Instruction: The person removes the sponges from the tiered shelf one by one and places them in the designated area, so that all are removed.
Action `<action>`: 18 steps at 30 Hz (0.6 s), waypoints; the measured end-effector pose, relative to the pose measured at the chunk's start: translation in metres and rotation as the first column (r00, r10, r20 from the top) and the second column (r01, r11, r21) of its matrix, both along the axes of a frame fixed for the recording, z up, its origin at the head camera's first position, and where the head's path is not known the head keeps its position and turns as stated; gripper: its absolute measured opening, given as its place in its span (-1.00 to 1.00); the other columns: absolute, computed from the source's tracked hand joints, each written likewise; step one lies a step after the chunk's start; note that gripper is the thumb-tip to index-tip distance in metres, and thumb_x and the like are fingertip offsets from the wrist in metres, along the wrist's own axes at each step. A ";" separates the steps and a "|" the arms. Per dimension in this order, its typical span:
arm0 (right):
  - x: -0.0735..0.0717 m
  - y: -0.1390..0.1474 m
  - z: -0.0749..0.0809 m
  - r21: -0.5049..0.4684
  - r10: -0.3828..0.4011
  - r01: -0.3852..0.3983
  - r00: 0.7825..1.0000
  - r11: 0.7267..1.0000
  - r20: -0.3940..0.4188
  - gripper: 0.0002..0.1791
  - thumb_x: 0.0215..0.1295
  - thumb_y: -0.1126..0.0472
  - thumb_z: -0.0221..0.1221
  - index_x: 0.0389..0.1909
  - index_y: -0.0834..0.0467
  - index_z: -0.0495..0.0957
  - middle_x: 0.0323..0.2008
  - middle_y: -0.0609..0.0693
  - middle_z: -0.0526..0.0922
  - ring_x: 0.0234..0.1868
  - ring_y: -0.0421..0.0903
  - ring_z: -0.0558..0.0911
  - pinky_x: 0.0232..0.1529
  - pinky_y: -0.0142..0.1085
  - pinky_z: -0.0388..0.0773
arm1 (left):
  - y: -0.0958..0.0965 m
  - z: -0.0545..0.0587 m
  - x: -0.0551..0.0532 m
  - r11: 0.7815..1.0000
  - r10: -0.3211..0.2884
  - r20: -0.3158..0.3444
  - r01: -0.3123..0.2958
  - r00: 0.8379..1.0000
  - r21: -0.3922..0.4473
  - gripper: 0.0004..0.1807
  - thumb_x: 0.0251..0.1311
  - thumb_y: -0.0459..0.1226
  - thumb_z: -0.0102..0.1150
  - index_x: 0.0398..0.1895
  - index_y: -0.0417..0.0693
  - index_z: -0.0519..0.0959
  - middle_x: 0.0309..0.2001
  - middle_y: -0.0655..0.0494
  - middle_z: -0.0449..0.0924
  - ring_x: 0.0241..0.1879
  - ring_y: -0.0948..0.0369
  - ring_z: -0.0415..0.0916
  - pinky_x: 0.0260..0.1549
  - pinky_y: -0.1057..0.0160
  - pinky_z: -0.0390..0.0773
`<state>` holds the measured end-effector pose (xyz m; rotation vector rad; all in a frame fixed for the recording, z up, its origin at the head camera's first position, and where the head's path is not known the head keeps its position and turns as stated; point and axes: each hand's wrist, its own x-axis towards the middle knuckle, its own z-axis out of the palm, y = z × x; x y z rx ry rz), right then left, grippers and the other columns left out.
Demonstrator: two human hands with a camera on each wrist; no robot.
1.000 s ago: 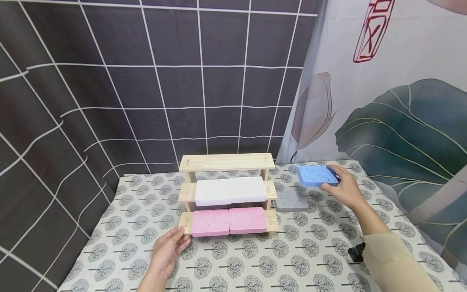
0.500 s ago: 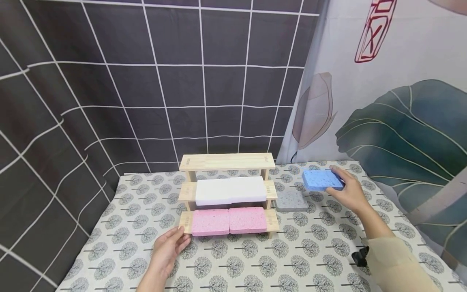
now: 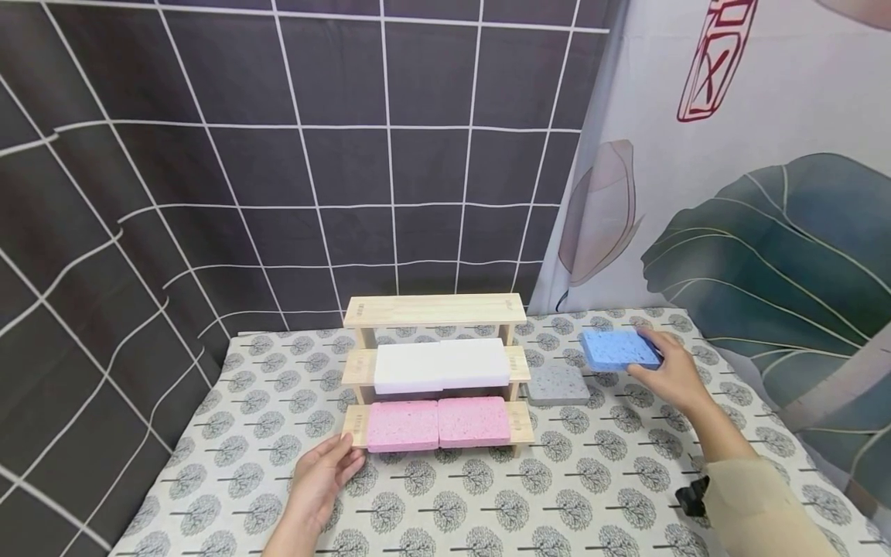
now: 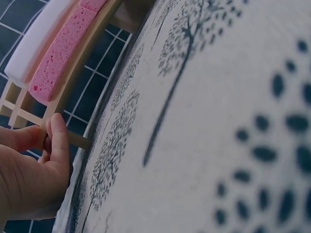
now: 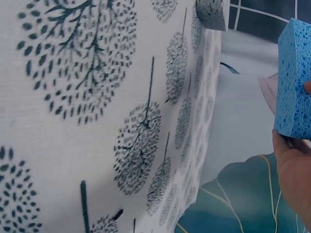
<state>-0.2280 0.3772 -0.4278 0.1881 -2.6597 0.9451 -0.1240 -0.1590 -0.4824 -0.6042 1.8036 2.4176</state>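
A three-tier wooden rack (image 3: 435, 310) stands on the patterned cloth. Its bottom step carries two pink sponges (image 3: 473, 422) side by side, and its middle step holds two white sponge blocks (image 3: 407, 365). My left hand (image 3: 320, 478) pinches the left end of that bottom step; in the left wrist view, the thumb and fingers (image 4: 59, 138) close on the wood. To the right of the rack, my right hand (image 3: 671, 373) grips a blue sponge (image 3: 616, 350) by its right end, raised over the cloth. Pores show on the blue sponge (image 5: 295, 80) in the right wrist view.
A grey sponge (image 3: 557, 385) lies on the tablecloth (image 3: 445, 510) close to the rack's right side. Behind the table hangs a dark grid-patterned curtain (image 3: 348, 170), with a leaf-printed one (image 3: 766, 247) at the right.
My right hand has shifted a little to the right and nearer to me, carrying the blue sponge. The left hand keeps its place at the rack.
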 end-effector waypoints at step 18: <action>0.005 0.011 -0.015 0.001 -0.002 0.002 0.999 1.000 0.036 -0.18 0.15 0.31 0.33 0.39 0.49 0.22 0.34 0.58 0.20 0.30 0.61 0.20 0.28 0.52 0.19 | 0.001 0.002 0.000 1.000 0.003 0.000 -0.003 1.000 -0.016 -0.46 0.48 -0.31 0.08 0.32 -0.55 0.25 -0.27 0.05 0.60 -0.27 0.30 0.62 -0.06 0.37 0.74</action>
